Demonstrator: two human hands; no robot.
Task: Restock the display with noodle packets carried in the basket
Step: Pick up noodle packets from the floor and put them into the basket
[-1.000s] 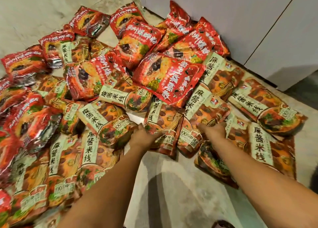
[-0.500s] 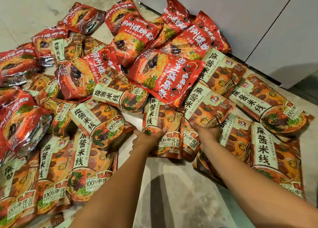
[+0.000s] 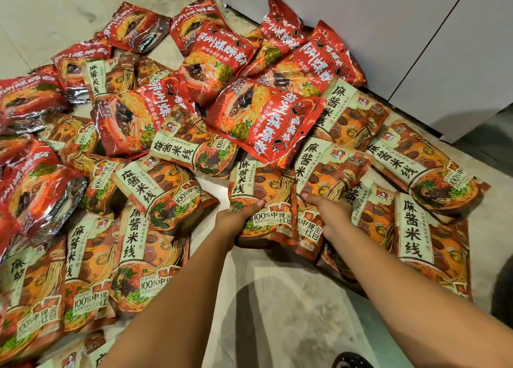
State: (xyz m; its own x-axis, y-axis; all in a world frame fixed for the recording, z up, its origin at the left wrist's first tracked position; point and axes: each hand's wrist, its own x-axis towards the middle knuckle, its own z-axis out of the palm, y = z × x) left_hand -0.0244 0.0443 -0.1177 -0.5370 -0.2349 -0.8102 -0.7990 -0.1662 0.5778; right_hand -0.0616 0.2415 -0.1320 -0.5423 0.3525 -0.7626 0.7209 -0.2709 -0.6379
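Several noodle packets lie spread over the floor, orange-brown ones in front and red ones [image 3: 266,120] behind. My left hand [image 3: 236,220] grips the lower left edge of an orange-brown packet [image 3: 263,198] in the middle, thumb on top. My right hand [image 3: 330,215] grips the lower part of the neighbouring orange-brown packet [image 3: 324,179], fingers curled over it. Both packets overlap at their near ends. No basket is in view.
A white cabinet [image 3: 388,34] stands at the back right, with red packets leaning against its base. Pale tiled floor [image 3: 277,312] shows between my forearms. A dark object [image 3: 349,360] sits at the bottom edge, and another dark shape [image 3: 503,290] at the right edge.
Both hands have closed onto the two middle orange-brown packets and drawn them slightly toward me. The view has shifted a little forward over the pile.
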